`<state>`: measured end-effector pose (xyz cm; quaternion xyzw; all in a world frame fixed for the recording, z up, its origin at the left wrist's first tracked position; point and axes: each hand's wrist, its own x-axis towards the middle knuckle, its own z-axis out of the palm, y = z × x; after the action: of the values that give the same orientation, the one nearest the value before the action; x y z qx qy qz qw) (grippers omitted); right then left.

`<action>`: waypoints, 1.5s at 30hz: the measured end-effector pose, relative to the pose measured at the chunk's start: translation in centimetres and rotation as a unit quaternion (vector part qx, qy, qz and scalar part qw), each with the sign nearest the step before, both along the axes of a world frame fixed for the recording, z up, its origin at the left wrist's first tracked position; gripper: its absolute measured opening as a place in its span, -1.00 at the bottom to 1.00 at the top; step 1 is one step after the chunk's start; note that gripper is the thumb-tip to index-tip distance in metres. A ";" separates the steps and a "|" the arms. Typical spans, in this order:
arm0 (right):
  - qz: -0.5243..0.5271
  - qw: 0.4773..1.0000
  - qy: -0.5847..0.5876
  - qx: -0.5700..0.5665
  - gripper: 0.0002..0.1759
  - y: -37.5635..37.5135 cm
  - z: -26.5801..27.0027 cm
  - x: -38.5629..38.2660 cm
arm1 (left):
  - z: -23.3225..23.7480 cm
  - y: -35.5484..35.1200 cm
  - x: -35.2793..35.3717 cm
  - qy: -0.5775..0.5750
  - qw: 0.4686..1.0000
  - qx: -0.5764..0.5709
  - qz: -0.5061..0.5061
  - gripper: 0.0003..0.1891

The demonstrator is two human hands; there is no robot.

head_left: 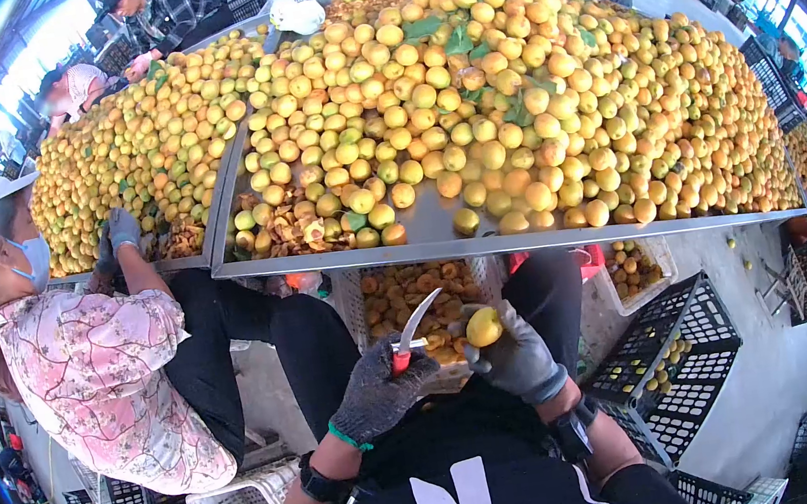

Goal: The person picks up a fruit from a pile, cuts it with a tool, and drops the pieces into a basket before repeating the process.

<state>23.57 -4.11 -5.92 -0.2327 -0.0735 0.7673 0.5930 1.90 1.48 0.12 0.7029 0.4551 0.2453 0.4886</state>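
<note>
My left hand (380,388), in a dark knitted glove with a green cuff, is closed around the red handle of a small curved knife (419,319). The blade points up and toward the right. Close beside it, my right hand (520,358) in a grey glove holds a yellow apricot (483,327) between thumb and fingers. Knife and apricot are apart. Below both hands, between my knees, stands a white crate (354,308) of cut apricot pieces (415,301). Ahead lies a metal table (483,244) heaped with whole apricots (509,128).
A co-worker in a pink floral shirt (101,375) sits close on my left, gloved hands at the fruit. Black crates (684,359) stand on the floor to my right. Another crate of apricots (635,269) is beyond my right knee. Other people sit across the table.
</note>
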 end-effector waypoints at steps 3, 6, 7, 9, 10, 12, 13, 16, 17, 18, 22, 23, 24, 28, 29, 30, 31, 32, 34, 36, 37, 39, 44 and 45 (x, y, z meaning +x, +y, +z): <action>0.014 0.999 0.017 -0.029 -0.37 -0.3 -0.4 -0.4 | 0.0 0.0 0.2 0.006 1.000 -0.011 -0.019 -0.68; -0.020 0.999 0.005 -0.033 -0.39 -0.3 -0.1 -1.1 | 0.2 -0.2 0.3 0.035 0.999 0.003 -0.041 -0.67; -0.039 0.999 -0.003 -0.009 -0.41 -0.2 0.1 -1.2 | 0.3 -0.3 0.3 0.061 0.997 0.014 -0.055 -0.66; -0.056 0.998 0.039 -0.007 -0.44 -0.2 1.5 -1.5 | 0.0 -0.3 0.2 0.088 0.992 0.031 -0.082 -0.63; -0.073 0.994 0.080 -0.006 -0.45 -0.2 2.0 -1.6 | -0.3 -0.4 0.2 0.114 0.986 0.048 -0.109 -0.59; -0.081 0.996 -0.016 0.030 -0.44 -0.5 2.5 -1.8 | -0.9 -0.6 0.2 0.119 0.985 0.051 -0.116 -0.56; -0.088 0.988 -0.113 0.065 -0.40 -0.7 2.5 -1.8 | -0.9 -0.6 0.3 0.124 0.983 0.054 -0.123 -0.53; -0.065 0.964 -0.212 0.149 -0.35 -0.9 2.4 -1.4 | 0.2 -0.7 0.9 0.197 0.966 0.084 -0.145 -0.49; -0.066 0.964 -0.212 0.148 -0.35 -1.0 2.6 -1.3 | 0.1 -0.8 0.9 0.197 0.966 0.083 -0.146 -0.49; -0.052 0.954 -0.250 0.156 -0.36 -1.1 2.9 -1.2 | -0.2 -0.9 0.8 0.194 0.964 0.112 -0.146 -0.50; -0.030 0.961 -0.243 0.130 -0.40 -1.1 4.6 -1.6 | 1.0 -1.0 1.2 0.153 0.965 0.155 -0.149 -0.54; -0.029 0.961 -0.242 0.130 -0.40 -1.1 4.6 -1.7 | 0.9 -1.0 1.1 0.154 0.965 0.154 -0.148 -0.54; -0.030 0.963 -0.231 0.135 -0.40 -1.0 4.6 -1.7 | 0.7 -1.1 1.0 0.170 0.962 0.155 -0.148 -0.55; -0.018 0.962 -0.240 0.129 -0.42 -0.8 4.4 -1.7 | 0.5 -1.1 1.0 0.164 0.961 0.163 -0.151 -0.55; -0.018 0.962 -0.240 0.129 -0.42 -0.8 4.4 -1.7 | 0.5 -1.2 1.0 0.164 0.961 0.163 -0.151 -0.55; -0.013 0.965 -0.231 0.125 -0.43 -0.7 4.4 -1.7 | 0.6 -1.2 1.0 0.162 0.963 0.158 -0.148 -0.54; -0.007 0.967 -0.222 0.121 -0.43 -0.7 4.3 -1.8 | 0.6 -1.3 1.0 0.161 0.964 0.153 -0.144 -0.54; -0.006 0.967 -0.222 0.122 -0.43 -0.7 4.3 -1.8 | 0.4 -1.3 1.0 0.161 0.964 0.154 -0.143 -0.54; -0.016 0.964 -0.232 0.129 -0.45 -0.7 4.1 -1.9 | -0.1 -1.5 0.9 0.179 0.962 0.156 -0.137 -0.53; -0.026 0.965 -0.226 0.131 -0.46 -0.6 3.9 -2.2 | -0.2 -1.7 1.2 0.186 0.963 0.147 -0.128 -0.54; -0.038 0.966 -0.220 0.134 -0.47 -0.5 3.8 -2.3 | -0.3 -1.8 1.2 0.192 0.964 0.138 -0.120 -0.55; -0.047 0.960 -0.239 0.141 -0.47 -0.7 3.8 -2.6 | -0.9 -1.9 1.1 0.193 0.963 0.143 -0.124 -0.54; -0.064 0.949 -0.270 0.148 -0.48 -0.8 3.7 -3.8 | -1.2 -1.8 1.6 0.227 0.958 0.100 -0.144 -0.50; -0.072 0.952 -0.257 0.147 -0.48 -0.7 3.4 -4.0 | -2.0 -1.6 1.6 0.203 0.966 0.096 -0.132 -0.49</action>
<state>19.54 -4.79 -2.50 -0.3370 -0.3184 0.6177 0.6352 3.52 -0.14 -1.86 0.8354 0.4222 0.0736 0.3441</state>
